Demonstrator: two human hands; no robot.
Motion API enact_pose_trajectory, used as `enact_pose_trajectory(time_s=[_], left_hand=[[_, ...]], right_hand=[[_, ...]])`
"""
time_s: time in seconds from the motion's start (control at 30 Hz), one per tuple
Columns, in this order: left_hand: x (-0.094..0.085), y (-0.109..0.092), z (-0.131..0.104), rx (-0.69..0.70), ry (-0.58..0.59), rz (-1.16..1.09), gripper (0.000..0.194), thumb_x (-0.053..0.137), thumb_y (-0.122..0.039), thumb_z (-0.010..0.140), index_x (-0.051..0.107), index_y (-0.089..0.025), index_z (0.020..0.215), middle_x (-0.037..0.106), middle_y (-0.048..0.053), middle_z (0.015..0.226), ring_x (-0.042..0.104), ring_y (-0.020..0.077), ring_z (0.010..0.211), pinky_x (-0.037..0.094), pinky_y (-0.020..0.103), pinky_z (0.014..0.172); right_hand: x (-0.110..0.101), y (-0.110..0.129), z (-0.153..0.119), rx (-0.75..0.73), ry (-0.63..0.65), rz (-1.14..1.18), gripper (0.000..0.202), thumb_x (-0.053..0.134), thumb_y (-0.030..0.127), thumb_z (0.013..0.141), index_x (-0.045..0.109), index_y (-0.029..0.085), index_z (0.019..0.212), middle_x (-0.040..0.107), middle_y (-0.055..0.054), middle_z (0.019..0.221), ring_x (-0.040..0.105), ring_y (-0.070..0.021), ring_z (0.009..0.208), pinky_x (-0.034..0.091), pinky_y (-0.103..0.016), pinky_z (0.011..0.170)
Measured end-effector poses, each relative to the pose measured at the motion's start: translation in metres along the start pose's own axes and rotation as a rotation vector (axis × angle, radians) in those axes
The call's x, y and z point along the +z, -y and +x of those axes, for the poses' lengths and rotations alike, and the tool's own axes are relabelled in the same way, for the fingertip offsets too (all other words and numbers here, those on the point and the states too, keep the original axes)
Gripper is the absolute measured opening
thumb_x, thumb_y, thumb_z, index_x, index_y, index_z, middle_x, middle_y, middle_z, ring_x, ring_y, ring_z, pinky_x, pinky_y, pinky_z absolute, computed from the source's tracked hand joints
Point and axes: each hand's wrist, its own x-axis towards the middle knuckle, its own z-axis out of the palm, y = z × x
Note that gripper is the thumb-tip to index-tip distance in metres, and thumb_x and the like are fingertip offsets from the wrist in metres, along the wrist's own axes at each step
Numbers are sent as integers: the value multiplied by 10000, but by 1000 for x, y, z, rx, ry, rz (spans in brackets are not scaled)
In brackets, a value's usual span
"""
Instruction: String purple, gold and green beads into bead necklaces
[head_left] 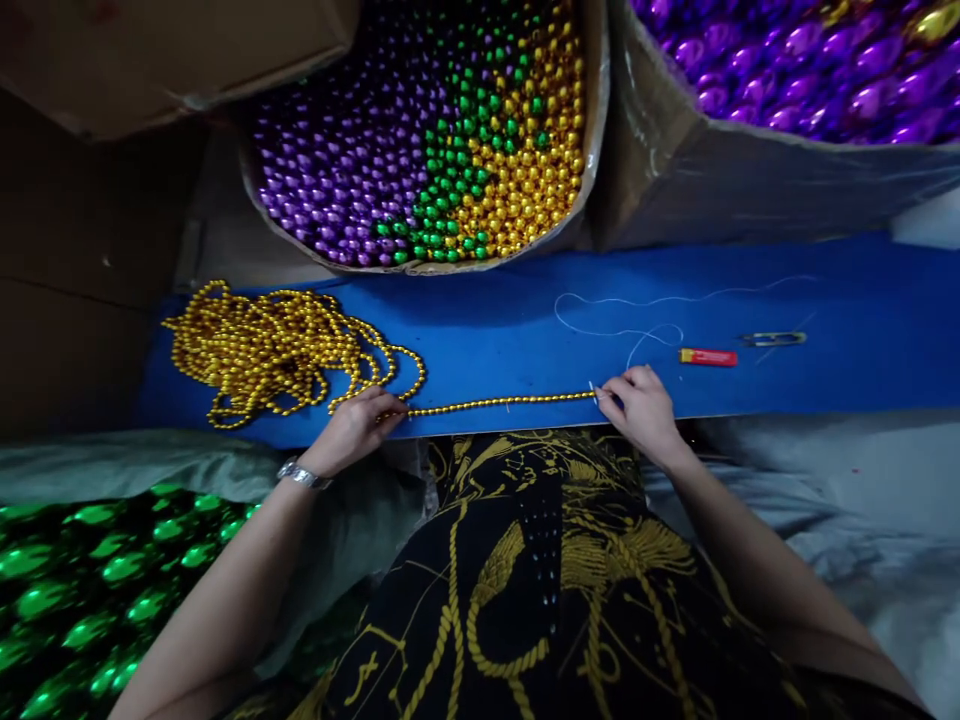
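Note:
A string of gold beads [495,402] runs straight between my two hands along the near edge of the blue table. My left hand [365,420] is closed on the string beside a heap of gold bead strands [255,345]. At the string's other end, my right hand [637,405] pinches the last beads, where a short white end sticks up at the fingertips. From near that hand a thin white thread [600,300] loops away over the table. A red lighter [709,357] with a yellow end lies just beyond my right hand.
Thread snips [772,339] lie right of the lighter on the blue table [862,370]. Behind stands an open carton [420,267] of purple, green and gold beads. A second carton [750,190] holds larger purple beads. Large green beads [97,580] fill a bag at lower left.

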Motion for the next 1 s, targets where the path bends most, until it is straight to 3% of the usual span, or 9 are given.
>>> enact_pose_trajectory(time_s=[0.47, 0.77, 0.87, 1.0], left_hand=[[3, -1, -1, 22, -20, 90, 285, 455, -347, 925, 680, -179, 973, 636, 73, 943, 632, 183, 824, 483, 285, 762], [-3, -8, -1, 17, 27, 165, 252, 442, -263, 905, 664, -183, 993, 676, 70, 989, 654, 175, 833, 486, 271, 750], [-4, -13, -1, -32, 34, 233, 270, 423, -285, 908, 655, -184, 1001, 706, 67, 968, 667, 188, 822, 476, 267, 712], [-16, -31, 17, -84, -43, 302, 284, 435, -312, 892, 662, -190, 1011, 731, 60, 954, 677, 204, 776, 450, 267, 653]], right_hand=[[1, -6, 0, -3, 24, 13, 348, 475, 401, 931, 711, 196, 777, 521, -62, 783, 489, -198, 808, 399, -418, 978], [1, -6, 2, -46, 50, 14, 376, 457, 410, 933, 699, 195, 740, 530, -56, 748, 490, -190, 774, 392, -426, 969], [-8, -4, 6, -38, 35, 34, 384, 452, 419, 937, 692, 195, 738, 528, -57, 742, 498, -194, 779, 427, -378, 868], [-40, -15, 36, -30, -89, -46, 386, 446, 437, 944, 694, 193, 776, 529, -69, 781, 498, -196, 788, 435, -355, 808]])
